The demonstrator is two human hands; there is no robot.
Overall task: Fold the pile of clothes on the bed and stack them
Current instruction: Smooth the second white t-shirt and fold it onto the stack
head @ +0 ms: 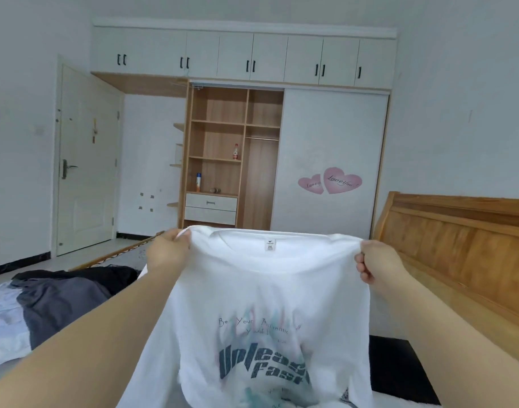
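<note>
Head view: the left hand (168,250) and right hand (376,265) each have fingers curled tight on a shoulder of the white printed T-shirt (267,304), holding it spread in the air above the bed (399,366), likely to straighten it for folding. Unfolded dark clothes (63,295) lie to the left.

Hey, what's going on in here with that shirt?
A person is sorting laundry on a bed. The left hand and the right hand each grip a shoulder of a white printed T-shirt, holding it up and spread out; it isn't folded yet. To the left, a heap of dark and white clothes lies unfolded on the bed. Behind stands an open wardrobe with nearly bare shelves, and a wooden headboard is on the right.
</note>
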